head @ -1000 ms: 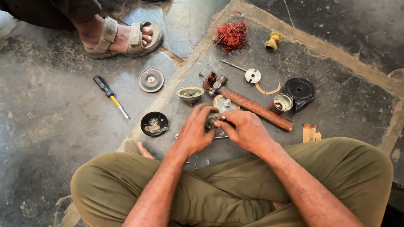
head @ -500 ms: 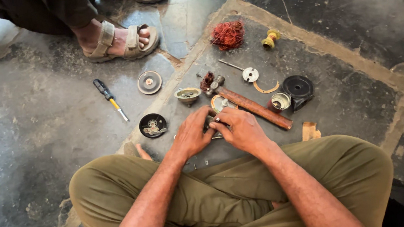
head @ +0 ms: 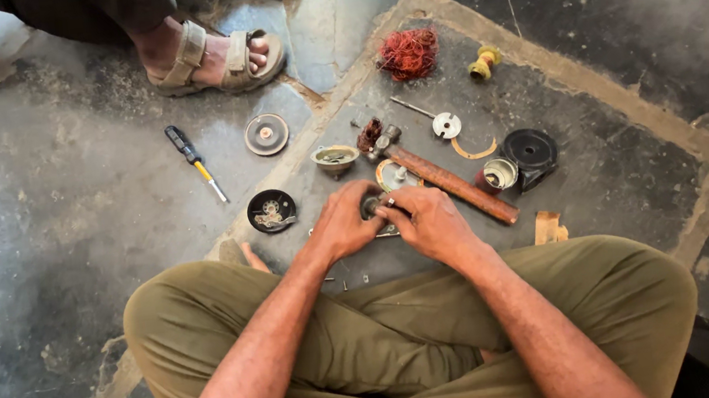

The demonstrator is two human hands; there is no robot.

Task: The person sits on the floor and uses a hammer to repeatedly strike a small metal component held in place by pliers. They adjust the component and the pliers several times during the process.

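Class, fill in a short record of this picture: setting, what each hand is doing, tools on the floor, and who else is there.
Setting: dark stone floor, person sitting cross-legged
Left hand: gripping a small dark round metal part
Right hand: pinching the same part
Tools: black-and-yellow screwdriver; wooden-handled hammer
Other items: tangle of red copper wire; small black dish
Other person: sandalled foot at top

My left hand [head: 341,225] and right hand [head: 429,222] pinch a small round metal part [head: 370,206] together above the stone floor [head: 69,238], beside a hammer [head: 449,182]
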